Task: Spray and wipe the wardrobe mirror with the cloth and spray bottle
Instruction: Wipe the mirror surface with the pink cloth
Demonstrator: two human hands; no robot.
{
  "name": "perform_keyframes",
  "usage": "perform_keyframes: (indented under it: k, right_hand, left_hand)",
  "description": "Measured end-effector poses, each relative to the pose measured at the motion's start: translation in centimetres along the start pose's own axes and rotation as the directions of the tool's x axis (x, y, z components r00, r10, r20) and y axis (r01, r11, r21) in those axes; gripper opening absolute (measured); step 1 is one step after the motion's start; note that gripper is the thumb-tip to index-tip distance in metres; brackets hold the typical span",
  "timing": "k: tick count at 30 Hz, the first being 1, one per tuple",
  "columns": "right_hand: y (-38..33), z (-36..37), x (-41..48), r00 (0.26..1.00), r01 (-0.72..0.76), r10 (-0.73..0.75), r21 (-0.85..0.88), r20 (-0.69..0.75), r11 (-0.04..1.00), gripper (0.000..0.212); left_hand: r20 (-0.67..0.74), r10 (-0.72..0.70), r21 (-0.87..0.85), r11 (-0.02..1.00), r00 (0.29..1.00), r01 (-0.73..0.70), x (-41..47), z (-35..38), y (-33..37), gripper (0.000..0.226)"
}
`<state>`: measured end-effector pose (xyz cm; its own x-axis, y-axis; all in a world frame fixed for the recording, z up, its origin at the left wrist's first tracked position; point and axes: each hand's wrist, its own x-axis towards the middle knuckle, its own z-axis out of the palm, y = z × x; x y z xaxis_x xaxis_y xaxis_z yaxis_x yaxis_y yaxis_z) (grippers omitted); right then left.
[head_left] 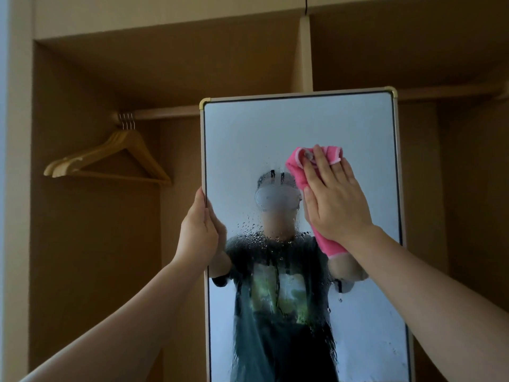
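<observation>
You are looking at one tall mirror (303, 128). It stands in front of the open wooden wardrobe (82, 244). Its long side runs up and down, and the glass faces you. It has a thin pale frame (203, 161) with two gold corner caps (205, 103) at the top, one on each side.

The glass is wet. Lots of small water drops (256, 238) sit in the middle, and some have run down in thin lines. The top part of the glass looks plain and grey. You can see yourself in it, in a dark shirt.

Your left hand (199, 232) grips the mirror's left edge, with the fingers curled round it.

Your right hand (334, 199) lies flat on one pink cloth (296, 172), fingers straight and pointing up, pressing it onto the glass. The cloth is on the right side of the mirror, in its upper half. It is bunched into a long shape that goes from above your fingertips down past your wrist, slanting down to the right. It has a thin pale trim.

To the left, wooden hangers (110, 158) hang close together on the wardrobe rail (165, 113). You can count four metal hooks (126, 121).
</observation>
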<state>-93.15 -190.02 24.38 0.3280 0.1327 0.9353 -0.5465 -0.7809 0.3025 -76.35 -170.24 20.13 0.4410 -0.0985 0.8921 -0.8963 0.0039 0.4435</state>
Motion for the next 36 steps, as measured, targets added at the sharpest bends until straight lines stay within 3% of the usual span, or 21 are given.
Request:
perform_keyframes:
  k: [14, 25, 29, 36]
  right_hand:
    - [1.2, -1.9, 8.5, 0.997, -0.071, 0.071, 0.024, -0.017, 0.997, 0.058]
    - [0.5, -2.5, 8.4, 0.98, -0.196, 0.191, -0.094, -0.06, 0.976, 0.055]
    - [0.8, -2.1, 8.5, 0.985, -0.154, 0.144, -0.109, -0.092, 0.982, 0.056]
    - [0.8, -1.6, 8.5, 0.996, -0.058, 0.059, 0.021, -0.073, 0.998, 0.056]
  left_hand:
    - [0.018, -0.012, -0.002, 1.0, 1.0, 0.012, -0.1, -0.1, 0.0, 0.046]
    - [0.029, -0.034, -0.013, 0.999, 0.999, 0.034, 0.1, 0.0, -0.6, 0.05]
    - [0.026, -0.013, -0.024, 1.0, 1.0, 0.014, 0.1, 0.0, -0.6, 0.049]
    - [0.019, 0.012, -0.032, 0.999, 1.0, -0.012, 0.2, -0.1, -0.6, 0.047]
